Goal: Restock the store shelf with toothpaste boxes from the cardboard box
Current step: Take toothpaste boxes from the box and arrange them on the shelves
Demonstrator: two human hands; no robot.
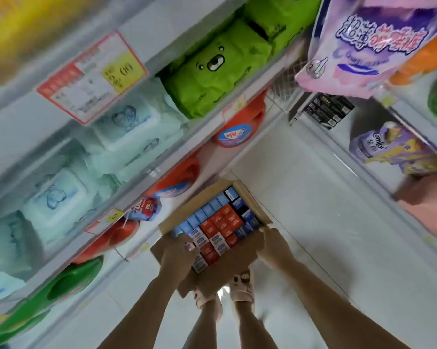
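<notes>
An open cardboard box (217, 273) sits low over the white floor in front of my feet. It is packed with blue, red and white toothpaste boxes (220, 222) standing on end. My left hand (177, 253) grips the box's near left flap, fingers curled over the edge and touching the toothpaste boxes there. My right hand (272, 239) holds the box's right rim. The store shelf (127, 187) rises on the left, tilted in view.
The left shelving holds yellow packs, green tissue packs (212, 71), pale wipes packs (59, 197) and red and green detergent bottles (240, 129). A price tag (91, 76) hangs off a shelf edge. On the right, another shelf carries pink and purple packs (363, 46). My sandalled feet (240, 285) stand below the box.
</notes>
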